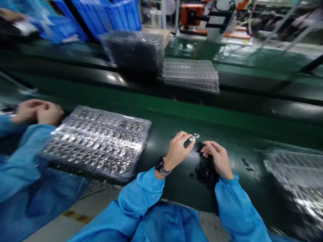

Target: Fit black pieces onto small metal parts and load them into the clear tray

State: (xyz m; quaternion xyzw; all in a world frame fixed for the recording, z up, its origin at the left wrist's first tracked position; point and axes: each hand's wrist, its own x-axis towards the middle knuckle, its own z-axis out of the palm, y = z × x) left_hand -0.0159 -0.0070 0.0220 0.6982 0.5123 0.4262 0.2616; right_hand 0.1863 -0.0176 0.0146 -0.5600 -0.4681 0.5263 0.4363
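My left hand (179, 149), with a dark watch on its wrist, is closed on a small circuit board (194, 137) that has a black section and a silvery end sticking out past the fingers. Just to its right is my right hand (218, 158). Its fingers are bent and drawn together; a dark spot shows at the fingertips, too small to name. Below and between the hands lies a loose pile of small black pieces (204, 174) on the dark green work surface (174, 188).
At left, a clear tray (96, 143) holds rows of silvery parts, beside a co-worker's hands (41, 112). More clear trays (297, 171) sit at right. Stacked trays (190, 74), a wrapped bundle (133, 50) and blue bins (108, 16) stand behind. A few black bits (246, 164) lie right.
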